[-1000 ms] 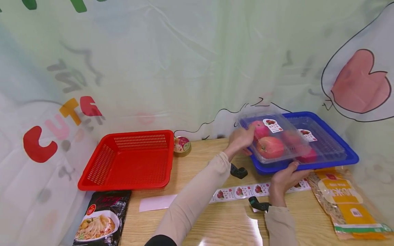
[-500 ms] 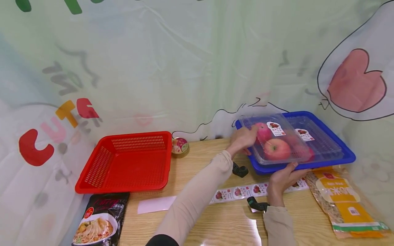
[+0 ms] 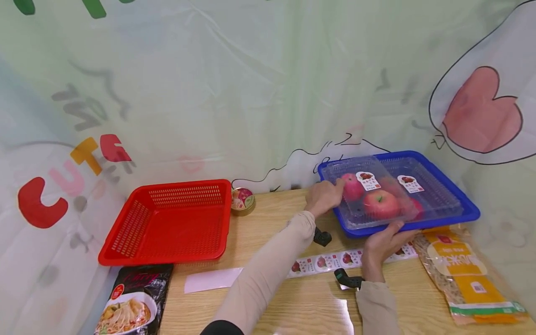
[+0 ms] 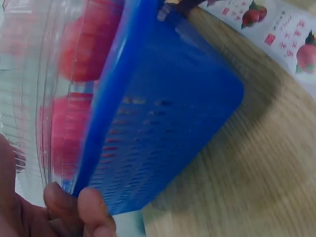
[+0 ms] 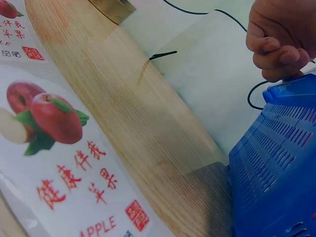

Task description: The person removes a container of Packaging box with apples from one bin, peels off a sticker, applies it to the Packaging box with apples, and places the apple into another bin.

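Observation:
A clear plastic box of apples with an apple sticker lies in the left part of a blue basket. It overlaps another clear box, also stickered. My left hand grips the apple box at its left edge, thumb on the box; in the left wrist view its curled fingertips meet the blue rim. At the basket's front, my right hand holds the rim, thumb up front and fingers partly hidden below. The right wrist view shows the basket's slotted side and my left hand.
An apple sticker strip runs across the wooden table before the basket. To the left stand a red basket and a round tin. A black food packet lies front left, a yellow-labelled bag right.
The apple box has come down and settled flatter into the blue basket, with the apples shifting inside. My left hand moved down with it. The right hand stays at the basket's front rim.

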